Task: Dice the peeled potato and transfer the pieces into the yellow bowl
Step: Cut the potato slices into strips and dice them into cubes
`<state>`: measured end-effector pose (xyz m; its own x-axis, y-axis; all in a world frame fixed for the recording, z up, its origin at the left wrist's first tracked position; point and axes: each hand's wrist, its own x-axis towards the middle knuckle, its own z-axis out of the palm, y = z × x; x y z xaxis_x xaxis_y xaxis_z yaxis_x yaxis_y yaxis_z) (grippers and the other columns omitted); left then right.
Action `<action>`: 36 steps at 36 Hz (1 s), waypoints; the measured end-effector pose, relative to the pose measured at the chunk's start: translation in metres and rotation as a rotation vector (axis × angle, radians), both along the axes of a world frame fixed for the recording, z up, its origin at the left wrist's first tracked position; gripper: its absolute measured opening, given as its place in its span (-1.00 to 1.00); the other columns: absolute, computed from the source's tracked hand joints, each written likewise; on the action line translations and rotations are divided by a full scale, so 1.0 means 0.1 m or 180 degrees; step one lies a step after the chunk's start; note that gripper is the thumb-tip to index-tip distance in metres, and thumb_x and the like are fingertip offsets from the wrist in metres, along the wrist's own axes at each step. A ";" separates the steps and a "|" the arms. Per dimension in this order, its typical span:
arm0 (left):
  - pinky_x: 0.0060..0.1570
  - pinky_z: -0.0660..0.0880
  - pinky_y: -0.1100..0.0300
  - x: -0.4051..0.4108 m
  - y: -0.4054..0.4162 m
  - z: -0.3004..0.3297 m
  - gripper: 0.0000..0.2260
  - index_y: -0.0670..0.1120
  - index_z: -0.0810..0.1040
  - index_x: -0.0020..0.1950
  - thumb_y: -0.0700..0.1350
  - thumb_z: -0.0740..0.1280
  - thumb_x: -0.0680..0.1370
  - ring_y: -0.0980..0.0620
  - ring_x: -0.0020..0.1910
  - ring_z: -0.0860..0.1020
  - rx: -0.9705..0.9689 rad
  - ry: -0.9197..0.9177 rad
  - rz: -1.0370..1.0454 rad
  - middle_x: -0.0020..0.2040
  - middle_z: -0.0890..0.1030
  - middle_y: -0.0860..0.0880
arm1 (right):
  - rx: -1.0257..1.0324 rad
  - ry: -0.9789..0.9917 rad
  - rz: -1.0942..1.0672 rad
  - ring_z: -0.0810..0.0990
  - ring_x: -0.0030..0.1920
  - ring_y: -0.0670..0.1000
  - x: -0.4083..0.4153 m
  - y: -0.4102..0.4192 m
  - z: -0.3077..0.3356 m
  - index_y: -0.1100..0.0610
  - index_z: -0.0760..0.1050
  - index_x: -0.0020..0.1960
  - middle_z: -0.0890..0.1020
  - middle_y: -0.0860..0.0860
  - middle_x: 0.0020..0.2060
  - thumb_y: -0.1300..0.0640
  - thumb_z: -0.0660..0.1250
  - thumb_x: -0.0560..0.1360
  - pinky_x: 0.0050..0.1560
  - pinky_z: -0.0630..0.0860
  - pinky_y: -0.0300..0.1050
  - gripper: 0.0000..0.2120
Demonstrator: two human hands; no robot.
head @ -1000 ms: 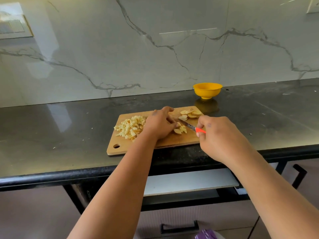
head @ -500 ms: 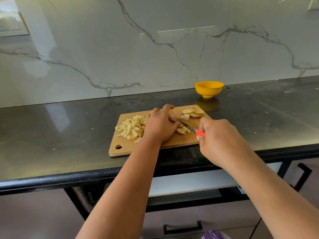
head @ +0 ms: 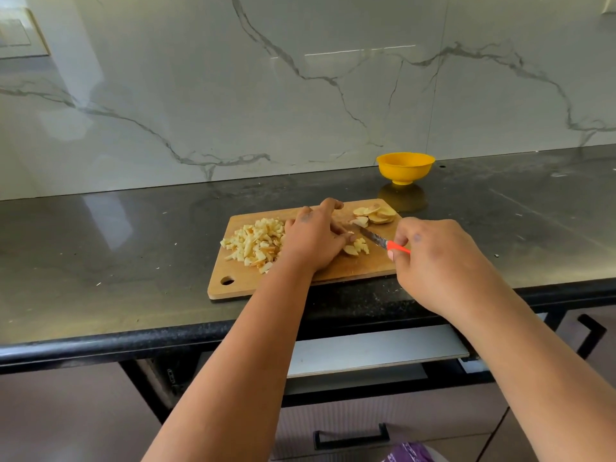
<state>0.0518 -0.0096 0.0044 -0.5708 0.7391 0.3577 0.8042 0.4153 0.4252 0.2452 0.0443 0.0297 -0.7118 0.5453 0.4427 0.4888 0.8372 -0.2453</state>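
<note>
A wooden cutting board (head: 336,273) lies on the dark counter. On its left part sits a heap of diced potato (head: 255,243). Several potato slices (head: 375,215) are stacked at its far right corner. My left hand (head: 313,238) presses down on a few cut potato pieces (head: 356,247) in the board's middle. My right hand (head: 433,258) grips a knife with an orange handle (head: 383,242), its blade pointing left just beside those pieces. The yellow bowl (head: 405,168) stands behind the board near the wall; I see nothing inside it from here.
The black stone counter (head: 116,248) stretches left and right of the board, backed by a marble wall. Below the counter edge a pale shelf (head: 373,350) sticks out, with drawer handles (head: 351,435) lower down.
The knife blade has shifted slightly right and lifted from the pieces. My left hand stays on the potato pieces. The view has drifted a little.
</note>
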 end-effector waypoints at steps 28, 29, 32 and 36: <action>0.30 0.32 -0.12 -0.03 0.03 -0.02 -0.45 0.05 0.28 0.44 -0.01 0.43 0.52 -0.03 0.33 0.39 0.0086 -0.0075 0.0285 -0.02 0.67 0.11 | 0.0099 0.0041 0.0074 0.44 -0.35 -0.07 -0.01 -0.05 -0.01 0.02 0.55 -0.02 0.51 -0.02 -0.31 0.05 0.31 0.57 -0.45 0.27 -0.22 -0.93; 0.31 0.32 -0.12 -0.03 0.03 -0.02 -0.47 0.05 0.28 0.45 -0.03 0.41 0.54 -0.04 0.33 0.38 0.0077 -0.0054 0.0285 -0.02 0.67 0.11 | 0.0084 0.0022 0.0085 0.46 -0.34 -0.06 -0.01 -0.06 -0.01 0.02 0.55 -0.02 0.52 -0.02 -0.30 0.05 0.31 0.57 -0.43 0.31 -0.21 -0.93; 0.29 0.30 -0.11 -0.02 0.02 -0.01 -0.48 0.06 0.27 0.46 -0.04 0.39 0.55 -0.03 0.33 0.37 0.0023 0.0035 0.0269 0.00 0.66 0.11 | 0.0080 -0.0080 0.0082 0.49 -0.31 -0.04 -0.02 -0.07 -0.01 0.05 0.55 -0.01 0.55 0.00 -0.27 0.07 0.30 0.58 -0.40 0.38 -0.20 -0.93; 0.26 0.28 -0.09 0.01 0.03 -0.02 -0.47 0.06 0.28 0.45 0.00 0.40 0.54 -0.02 0.34 0.36 0.0028 0.0034 0.0237 -0.01 0.66 0.13 | 0.0104 -0.0014 0.0055 0.47 -0.32 -0.04 -0.04 -0.08 -0.01 0.07 0.56 0.03 0.56 0.02 -0.25 0.08 0.29 0.59 -0.46 0.24 -0.27 -0.90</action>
